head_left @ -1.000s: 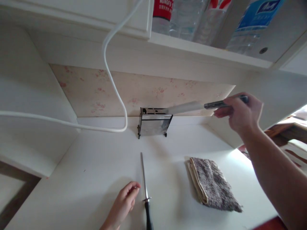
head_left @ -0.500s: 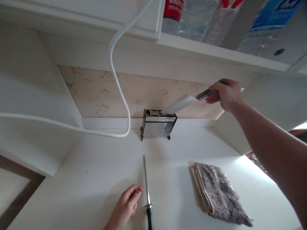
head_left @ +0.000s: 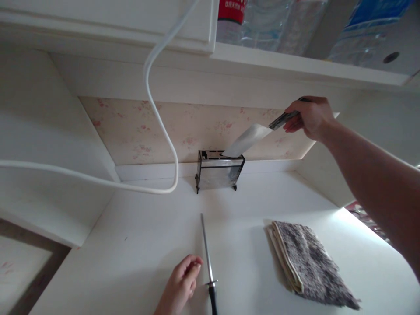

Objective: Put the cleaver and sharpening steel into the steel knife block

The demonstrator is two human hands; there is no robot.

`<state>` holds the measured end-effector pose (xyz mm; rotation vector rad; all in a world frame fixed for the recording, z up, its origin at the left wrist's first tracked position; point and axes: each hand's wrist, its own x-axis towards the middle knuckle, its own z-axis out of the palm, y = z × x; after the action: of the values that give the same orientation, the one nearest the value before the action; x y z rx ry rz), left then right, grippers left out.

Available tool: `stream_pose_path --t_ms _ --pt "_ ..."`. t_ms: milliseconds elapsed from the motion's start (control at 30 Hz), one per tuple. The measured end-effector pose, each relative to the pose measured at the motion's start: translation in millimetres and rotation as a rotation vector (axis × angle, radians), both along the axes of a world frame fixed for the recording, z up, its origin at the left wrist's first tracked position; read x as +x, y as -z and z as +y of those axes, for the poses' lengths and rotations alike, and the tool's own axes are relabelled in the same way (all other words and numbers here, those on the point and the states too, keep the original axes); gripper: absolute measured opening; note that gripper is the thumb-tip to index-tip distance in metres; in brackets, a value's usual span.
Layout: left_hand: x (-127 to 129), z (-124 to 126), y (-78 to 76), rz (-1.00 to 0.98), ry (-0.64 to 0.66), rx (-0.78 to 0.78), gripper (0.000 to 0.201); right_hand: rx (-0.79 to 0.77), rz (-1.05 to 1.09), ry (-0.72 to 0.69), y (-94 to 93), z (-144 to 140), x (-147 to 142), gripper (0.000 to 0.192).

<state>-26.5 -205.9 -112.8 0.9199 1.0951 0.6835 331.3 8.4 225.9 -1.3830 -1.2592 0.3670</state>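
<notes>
Against flowered wallpaper and above a white counter, I had the right hand wrapped round the handle of a knife, slanted presumably to suit the slotted top of the holder, where its tip sat. Loosely closed on nothing I could see, the left hand was beside a sharpening steel; farther right, a folded cloth lay apart, likely out of the way

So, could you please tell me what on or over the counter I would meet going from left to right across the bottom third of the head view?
Small dark mark → left hand → rod → folded cloth → right forearm.
</notes>
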Motion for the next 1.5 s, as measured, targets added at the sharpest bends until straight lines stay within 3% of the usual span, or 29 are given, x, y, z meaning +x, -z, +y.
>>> stream_pose_path --t_ms 367,600,900,1033,1167,1267,1367,1433,1500 --pt "0 1 -7.4 -0.011 0.008 -0.006 0.043 -0.003 0.019 -0.011 1.2 2 -10 0.008" --pt "0 3 -4.2 -0.005 0.023 -0.002 0.049 0.005 0.026 0.004 4.6 2 -8 0.005" --pt "0 4 -8.5 -0.025 0.029 -0.029 0.054 -0.116 -0.166 0.026 7.6 17 -16 0.009" --pt "-1 3 -9.3 -0.02 0.013 -0.017 0.052 -0.213 -0.328 0.018 24.0 33 -34 0.01" --pt "-1 4 -9.9 -0.002 0.023 0.002 0.052 -0.347 -0.474 0.001 60.9 42 -58 0.011" --pt "-1 3 -4.8 0.022 0.035 0.088 0.051 -0.417 -0.472 -0.014 92.1 44 -71 0.012" --pt "-1 0 9.4 0.069 0.058 0.257 0.042 -0.427 -0.431 -0.025 110.6 44 -76 0.021" --pt "-1 -3 22.1 0.164 0.104 0.432 0.031 -0.431 -0.39 -0.045 113.8 45 -75 0.029" --pt "0 -5 32.4 0.321 0.179 0.717 0.021 -0.436 -0.347 -0.077 113.1 43 -73 0.037"
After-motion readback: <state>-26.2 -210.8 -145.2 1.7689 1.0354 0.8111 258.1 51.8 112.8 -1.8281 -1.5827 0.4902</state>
